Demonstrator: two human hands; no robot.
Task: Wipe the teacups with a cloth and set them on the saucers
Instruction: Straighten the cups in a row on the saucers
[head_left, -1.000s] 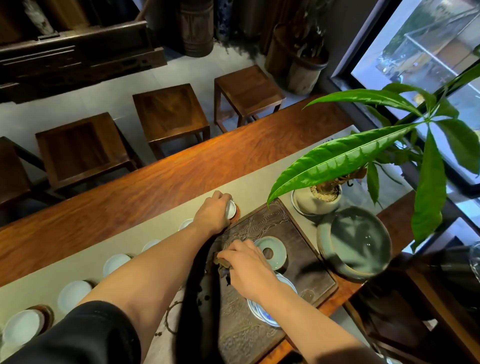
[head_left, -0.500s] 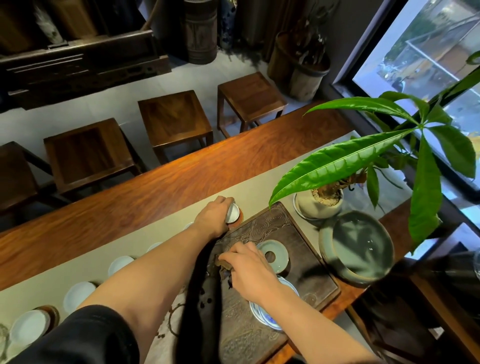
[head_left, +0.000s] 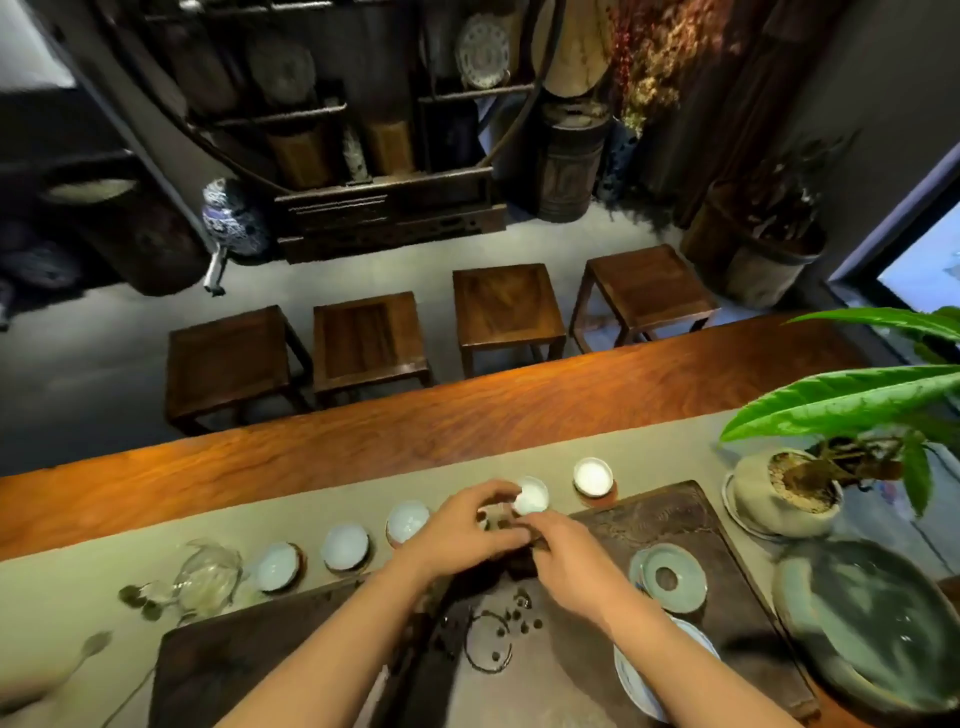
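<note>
Five pale teacups stand in a row along the grey runner (head_left: 670, 441) on the surface (head_left: 363, 441), parallel to its far edge. One held teacup (head_left: 531, 496), second from the right end of the row: left hand (head_left: 462, 530) with fingers curled, fingertips pinching its rim; whether it rests on the runner or is lifted cannot be told. Right hand (head_left: 571, 564) just beside the cup on its near side, fingers curled around a dark cloth (head_left: 511, 553). Rightmost teacup (head_left: 592, 476) seated on a brown saucer (head_left: 597, 493), apart from the hands. Three teacups to the left: first (head_left: 407, 521), second (head_left: 344, 546), third (head_left: 278, 567), each on a dark saucer. One glass pitcher (head_left: 208, 574) at the left end of the row. One dark carved tea tray (head_left: 727, 545) at the near edge, carrying a celadon lid (head_left: 672, 577). One green bowl (head_left: 872, 623) and one potted plant (head_left: 795, 491) towards the right end. Four wooden stools (head_left: 506, 306) beyond the far edge.
</note>
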